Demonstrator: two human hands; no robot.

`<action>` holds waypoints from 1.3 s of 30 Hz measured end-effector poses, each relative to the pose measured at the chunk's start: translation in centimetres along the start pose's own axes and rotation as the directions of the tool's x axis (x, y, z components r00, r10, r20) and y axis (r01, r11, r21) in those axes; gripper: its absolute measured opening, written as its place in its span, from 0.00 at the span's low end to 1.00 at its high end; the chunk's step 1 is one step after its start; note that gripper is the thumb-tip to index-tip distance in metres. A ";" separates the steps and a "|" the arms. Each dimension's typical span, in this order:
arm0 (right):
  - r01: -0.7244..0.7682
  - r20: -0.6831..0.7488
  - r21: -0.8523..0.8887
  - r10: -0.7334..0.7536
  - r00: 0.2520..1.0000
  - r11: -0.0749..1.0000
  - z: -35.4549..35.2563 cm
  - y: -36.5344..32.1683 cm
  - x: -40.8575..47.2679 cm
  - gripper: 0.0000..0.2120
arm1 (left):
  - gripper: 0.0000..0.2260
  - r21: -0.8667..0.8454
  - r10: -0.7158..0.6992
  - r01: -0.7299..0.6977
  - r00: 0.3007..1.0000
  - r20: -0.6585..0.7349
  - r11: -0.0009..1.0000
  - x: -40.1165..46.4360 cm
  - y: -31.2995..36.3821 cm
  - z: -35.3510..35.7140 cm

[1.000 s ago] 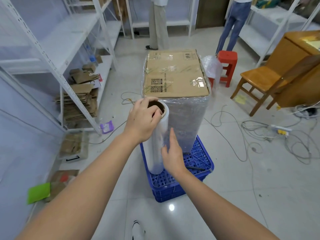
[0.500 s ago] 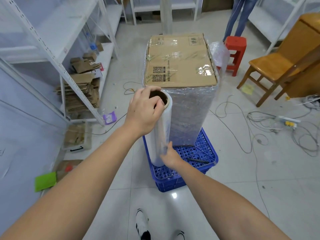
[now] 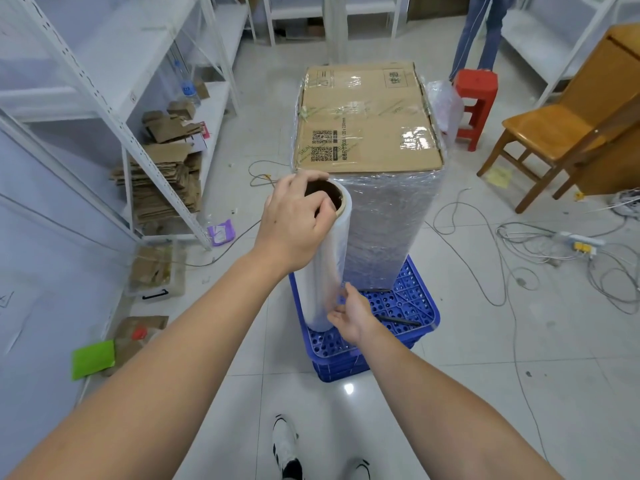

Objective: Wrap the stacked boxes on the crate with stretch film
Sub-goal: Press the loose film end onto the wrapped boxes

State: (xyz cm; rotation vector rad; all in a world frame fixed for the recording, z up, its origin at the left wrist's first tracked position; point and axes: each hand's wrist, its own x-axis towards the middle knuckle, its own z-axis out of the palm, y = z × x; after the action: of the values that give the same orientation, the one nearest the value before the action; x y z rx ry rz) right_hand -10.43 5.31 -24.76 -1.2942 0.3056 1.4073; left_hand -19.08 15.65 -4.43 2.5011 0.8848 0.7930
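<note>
The stacked cardboard boxes stand on a blue plastic crate, their sides covered in clear stretch film. An upright roll of stretch film stands in front of the stack's near left corner, its lower end over the crate. My left hand grips the roll's top, fingers hooked over the cardboard core. My right hand touches the roll near its bottom with loosely spread fingers; whether it pinches the film is unclear.
White metal shelving with flattened cardboard stands at left. A red stool and wooden chair are at right. Cables trail over the tiled floor. A person's legs are behind the stack. A pen lies on the crate.
My right hand slid from the roll's middle down to its lower end. The view tilted downward, bringing my shoes into sight. My left hand stayed on the roll's top.
</note>
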 end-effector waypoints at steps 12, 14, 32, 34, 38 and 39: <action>0.025 0.036 -0.140 -0.020 0.999 0.990 -1.4 -2.0 0.9 0.15 | 0.19 0.001 0.020 -0.020 0.999 -0.026 1.000 0.0 -0.1 0.2; 0.087 0.016 -0.061 -0.086 0.996 0.994 -0.6 -2.9 1.0 0.14 | 0.19 0.003 0.017 -0.017 1.000 -0.024 1.000 0.1 -0.2 0.1; -0.088 -0.037 -0.139 0.084 0.996 0.986 0.9 -0.9 3.9 0.35 | 0.19 0.007 0.031 -0.031 0.999 -0.016 1.000 -0.2 0.0 -0.1; -0.007 -0.019 -0.209 0.003 1.000 0.978 1.4 -2.1 3.8 0.29 | 0.18 0.006 0.040 -0.040 0.999 -0.035 0.999 -0.2 0.0 0.0; 0.032 -0.019 -0.249 -0.038 0.999 0.968 1.3 -3.1 1.6 0.18 | 0.18 0.012 0.043 -0.042 0.998 -0.041 0.999 -0.1 0.1 0.0; 0.026 -0.041 -0.236 -0.036 0.999 0.971 0.6 -2.7 1.8 0.20 | 0.17 0.012 0.045 -0.044 0.998 -0.039 0.999 -0.1 0.1 0.1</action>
State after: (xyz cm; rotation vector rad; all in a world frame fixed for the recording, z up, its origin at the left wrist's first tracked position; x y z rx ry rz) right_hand -8.05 7.62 -24.71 -1.5193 0.1504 1.4210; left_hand -19.08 15.45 -4.47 2.5308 0.8515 0.8570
